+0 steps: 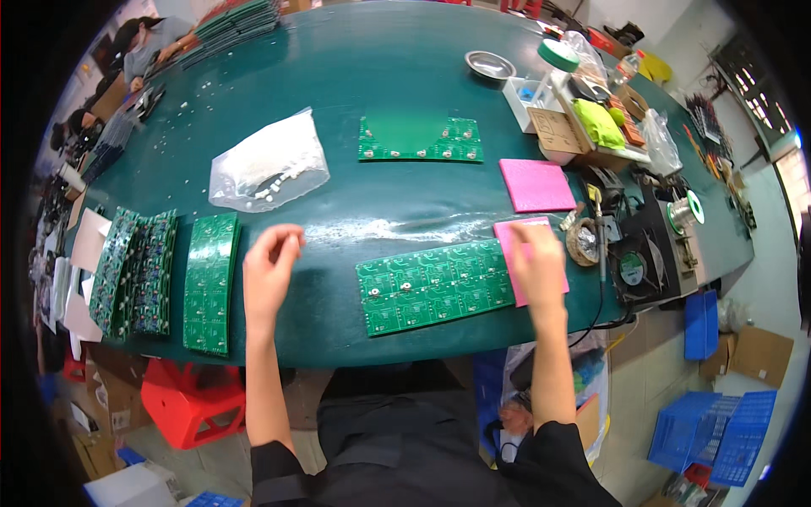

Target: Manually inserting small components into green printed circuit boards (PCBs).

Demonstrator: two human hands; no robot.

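My left hand [272, 269] is raised over the green table, its thumb and fingers pinched together; whatever they hold, if anything, is too small to see. The plastic bag of small white parts [274, 165] lies beyond it. Over the nearer pink foam pad [553, 275] hovers my right hand [539, 269], its fingers pointing away and smeared by motion. Just left of that hand, a long green circuit board [435, 287] rests with its right end on the pad. Two small round parts stand out on the board's left half.
Another circuit board [420, 152] lies farther back. At left are a board panel [211, 283] and stacked populated boards [135, 275]. A second pink pad [536, 185], a soldering iron [601, 241], a solder spool [685, 211] and a metal dish [490, 65] sit to the right.
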